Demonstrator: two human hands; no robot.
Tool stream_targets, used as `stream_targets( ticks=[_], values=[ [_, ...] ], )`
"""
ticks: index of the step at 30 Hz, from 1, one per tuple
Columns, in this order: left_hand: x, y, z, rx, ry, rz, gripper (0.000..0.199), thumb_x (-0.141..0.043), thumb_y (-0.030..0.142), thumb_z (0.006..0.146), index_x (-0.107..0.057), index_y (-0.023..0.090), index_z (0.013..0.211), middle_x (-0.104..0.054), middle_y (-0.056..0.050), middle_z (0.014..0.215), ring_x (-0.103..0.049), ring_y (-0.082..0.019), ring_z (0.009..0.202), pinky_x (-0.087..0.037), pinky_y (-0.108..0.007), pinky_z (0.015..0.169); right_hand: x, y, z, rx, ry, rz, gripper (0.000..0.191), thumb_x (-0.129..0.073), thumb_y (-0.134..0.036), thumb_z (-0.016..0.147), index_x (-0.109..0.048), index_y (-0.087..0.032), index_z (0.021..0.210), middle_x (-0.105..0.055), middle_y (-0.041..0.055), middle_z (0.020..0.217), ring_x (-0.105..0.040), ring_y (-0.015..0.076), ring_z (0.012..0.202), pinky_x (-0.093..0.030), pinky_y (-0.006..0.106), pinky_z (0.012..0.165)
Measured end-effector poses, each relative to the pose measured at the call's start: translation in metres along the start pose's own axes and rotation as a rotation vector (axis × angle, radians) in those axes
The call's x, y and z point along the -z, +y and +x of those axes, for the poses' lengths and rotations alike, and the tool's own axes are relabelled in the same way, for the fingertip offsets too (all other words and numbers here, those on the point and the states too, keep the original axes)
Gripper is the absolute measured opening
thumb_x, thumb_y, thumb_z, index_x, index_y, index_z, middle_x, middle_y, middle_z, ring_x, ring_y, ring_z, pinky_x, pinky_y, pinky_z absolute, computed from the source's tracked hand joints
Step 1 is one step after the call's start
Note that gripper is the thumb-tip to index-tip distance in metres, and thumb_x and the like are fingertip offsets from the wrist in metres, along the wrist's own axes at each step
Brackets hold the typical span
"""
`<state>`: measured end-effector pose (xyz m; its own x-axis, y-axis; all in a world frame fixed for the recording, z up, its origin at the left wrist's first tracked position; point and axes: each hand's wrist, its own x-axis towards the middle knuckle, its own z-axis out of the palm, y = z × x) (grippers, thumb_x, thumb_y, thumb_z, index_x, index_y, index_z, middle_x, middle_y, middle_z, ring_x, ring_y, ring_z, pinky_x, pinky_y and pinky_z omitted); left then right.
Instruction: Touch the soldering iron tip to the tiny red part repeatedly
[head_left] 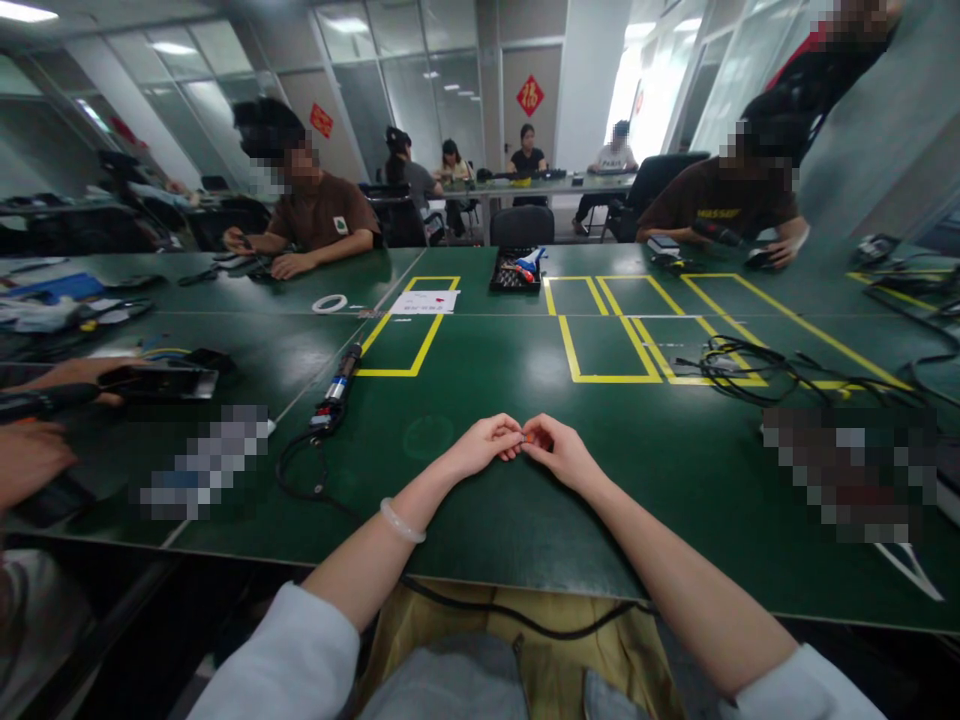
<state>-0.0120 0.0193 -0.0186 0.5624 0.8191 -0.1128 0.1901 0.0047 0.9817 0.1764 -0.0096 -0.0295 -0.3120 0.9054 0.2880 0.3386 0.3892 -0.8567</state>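
Observation:
Just above the green table, my left hand (pixel 489 445) and my right hand (pixel 561 452) meet at the fingertips. Both are closed in a pinch around a small orange piece (pixel 529 438), mostly hidden by the fingers and too small to name. A white bracelet (pixel 403 522) circles my left wrist. To the left of my hands lies a corded electric screwdriver (pixel 337 390), its tip pointing away from me and its black cable (pixel 289 482) curling back towards the table's near edge.
Yellow tape (pixel 615 379) marks rectangles on the tabletop (pixel 480 540). Farther back are a black tray (pixel 515 285) of small items, a paper sheet (pixel 425 302) and a white ring (pixel 330 303). Black cables (pixel 739 360) tangle at right. Co-workers sit across and at left, one person's hand (pixel 34 465) near.

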Motion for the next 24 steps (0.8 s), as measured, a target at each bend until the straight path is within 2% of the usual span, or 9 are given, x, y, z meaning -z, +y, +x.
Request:
stream_targets(
  ticks=[6, 11, 15, 20, 24],
  values=[
    [-0.0002, 0.0001, -0.0039, -0.045, 0.011, 0.000, 0.035, -0.066, 0.041, 0.077, -0.053, 0.014, 0.094, -0.056, 0.000, 0.079, -0.055, -0.008, 0.066, -0.045, -0.023, 0.064, -0.0001, 0.0011, -0.0004, -0.054, 0.010, 0.040, 0.018, -0.052, -0.036, 0.088, -0.057, -0.018, 0.088, -0.060, -0.0011, 0.073, -0.054, 0.0122, 0.066, -0.043, 0.024, 0.062],
    [-0.0001, -0.0003, -0.0051, -0.071, 0.017, -0.002, 0.031, -0.065, 0.037, 0.078, -0.052, 0.014, 0.096, -0.056, -0.001, 0.085, -0.055, -0.009, 0.073, -0.047, -0.024, 0.066, 0.0018, 0.0006, -0.0001, -0.033, 0.014, -0.001, 0.015, -0.057, -0.032, 0.085, -0.058, -0.018, 0.086, -0.058, -0.0016, 0.071, -0.053, 0.0123, 0.065, -0.042, 0.024, 0.062],
    [0.0000, 0.0000, -0.0054, -0.088, 0.015, -0.015, 0.029, -0.067, 0.032, 0.076, -0.051, 0.014, 0.093, -0.056, -0.002, 0.089, -0.056, -0.010, 0.077, -0.047, -0.024, 0.066, 0.0005, 0.0030, -0.0001, -0.045, 0.012, 0.030, 0.017, -0.062, -0.029, 0.082, -0.060, -0.017, 0.094, -0.063, 0.0007, 0.080, -0.056, 0.0127, 0.069, -0.044, 0.025, 0.066],
    [-0.0018, -0.0011, -0.0044, -0.089, 0.021, -0.010, 0.029, -0.068, 0.029, 0.074, -0.051, 0.014, 0.092, -0.057, -0.002, 0.089, -0.056, -0.010, 0.076, -0.046, -0.024, 0.065, 0.0000, 0.0071, 0.0007, -0.049, -0.003, -0.001, 0.014, -0.063, -0.028, 0.080, -0.063, -0.017, 0.089, -0.064, 0.0015, 0.079, -0.058, 0.0136, 0.071, -0.045, 0.026, 0.068],
    [0.0027, 0.0024, -0.0059, -0.071, 0.013, 0.035, 0.035, -0.066, 0.029, 0.075, -0.052, 0.015, 0.104, -0.059, -0.006, 0.097, -0.059, -0.014, 0.084, -0.048, -0.027, 0.070, 0.0018, 0.0080, 0.0015, -0.043, 0.007, -0.027, 0.014, -0.062, -0.028, 0.081, -0.063, -0.017, 0.089, -0.064, 0.0011, 0.077, -0.058, 0.0138, 0.070, -0.045, 0.026, 0.066]
  ],
)
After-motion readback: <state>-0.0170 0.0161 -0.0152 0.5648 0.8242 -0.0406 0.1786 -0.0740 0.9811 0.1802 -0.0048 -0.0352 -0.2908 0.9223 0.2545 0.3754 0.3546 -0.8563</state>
